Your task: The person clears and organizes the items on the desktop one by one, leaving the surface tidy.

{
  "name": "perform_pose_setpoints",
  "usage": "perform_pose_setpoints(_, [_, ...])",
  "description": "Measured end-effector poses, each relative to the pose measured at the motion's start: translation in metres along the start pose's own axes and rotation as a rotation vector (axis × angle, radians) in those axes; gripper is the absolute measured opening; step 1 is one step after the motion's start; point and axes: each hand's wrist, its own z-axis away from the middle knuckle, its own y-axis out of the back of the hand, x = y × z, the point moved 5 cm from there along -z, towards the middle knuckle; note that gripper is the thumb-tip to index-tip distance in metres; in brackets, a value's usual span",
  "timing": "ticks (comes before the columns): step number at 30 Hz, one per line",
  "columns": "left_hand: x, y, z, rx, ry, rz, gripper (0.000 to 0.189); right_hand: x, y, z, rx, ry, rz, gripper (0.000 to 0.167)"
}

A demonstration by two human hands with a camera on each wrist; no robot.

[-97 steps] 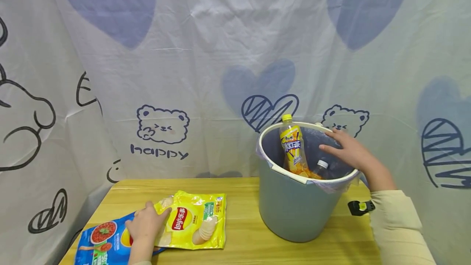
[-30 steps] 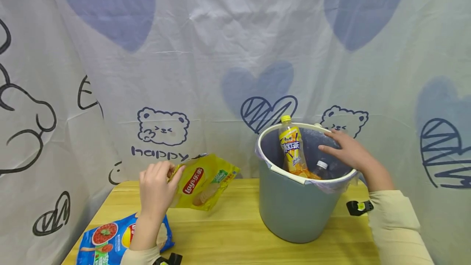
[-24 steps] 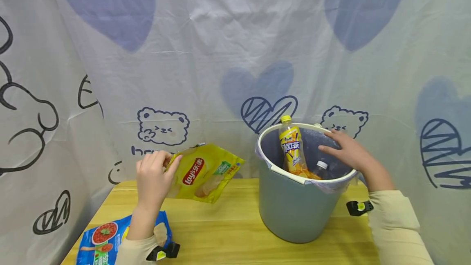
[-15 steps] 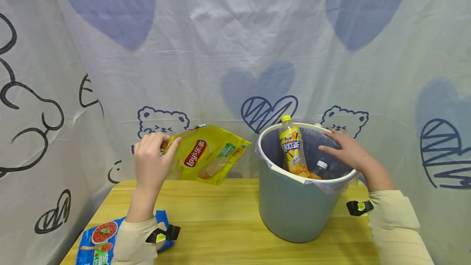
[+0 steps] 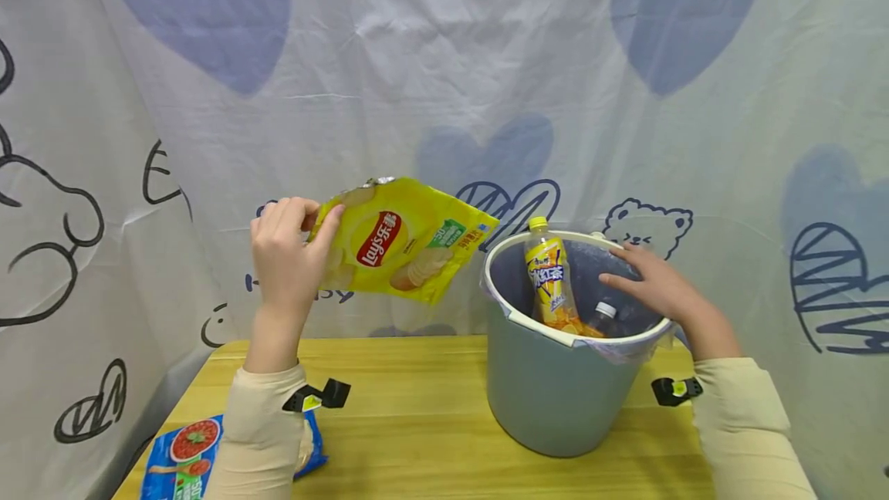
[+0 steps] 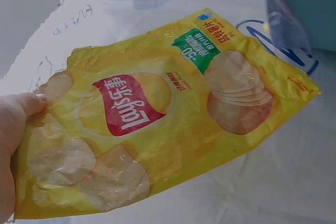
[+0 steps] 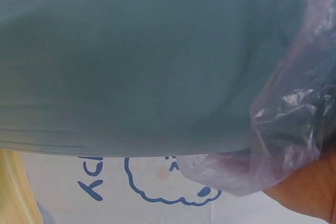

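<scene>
My left hand (image 5: 288, 253) pinches the left edge of a yellow Lay's potato chip bag (image 5: 406, 245), held in the air left of the bin. The bag is tilted, its silvery edge upward; the left wrist view shows its front, with the thumb lying on it. My right hand (image 5: 656, 284) rests on the right rim of a grey-blue trash bin (image 5: 562, 400), thumb over the opening and fingers extended. A translucent liner (image 7: 289, 124) hangs over the rim. Inside the bin stand a yellow-capped iced tea bottle (image 5: 552, 284) and a white-capped bottle (image 5: 606, 316).
A blue chip bag (image 5: 182, 454) lies on the wooden table (image 5: 396, 415) at the near left, partly hidden by the left sleeve. White cloth (image 5: 444, 60) with printed hearts and bears hangs behind and at the sides.
My left hand has picked the yellow chip bag up off the table and raised it, tilting it and moving it rightward toward the bin. My right hand has stayed on the rim.
</scene>
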Motion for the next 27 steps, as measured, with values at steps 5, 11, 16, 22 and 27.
perform_pose_setpoints(5, [0.011,-0.007,-0.016,0.03,-0.027,0.025,0.029,0.001,0.001,0.0,-0.001,-0.002,0.001,0.079])
perform_pose_setpoints(11, [0.024,-0.025,-0.027,0.065,-0.085,0.061,0.029,0.001,0.0,-0.001,-0.005,-0.006,0.009,0.079])
perform_pose_setpoints(16, [0.035,-0.044,-0.029,0.099,-0.166,0.081,0.027,0.001,0.001,-0.002,-0.002,-0.012,0.011,0.079])
perform_pose_setpoints(22, [0.045,-0.06,-0.026,0.155,-0.286,0.163,0.028,0.001,0.001,-0.002,0.0,-0.014,0.001,0.08])
perform_pose_setpoints(27, [0.054,-0.065,-0.021,0.198,-0.401,0.286,0.034,0.001,0.001,-0.002,-0.004,-0.017,0.004,0.079])
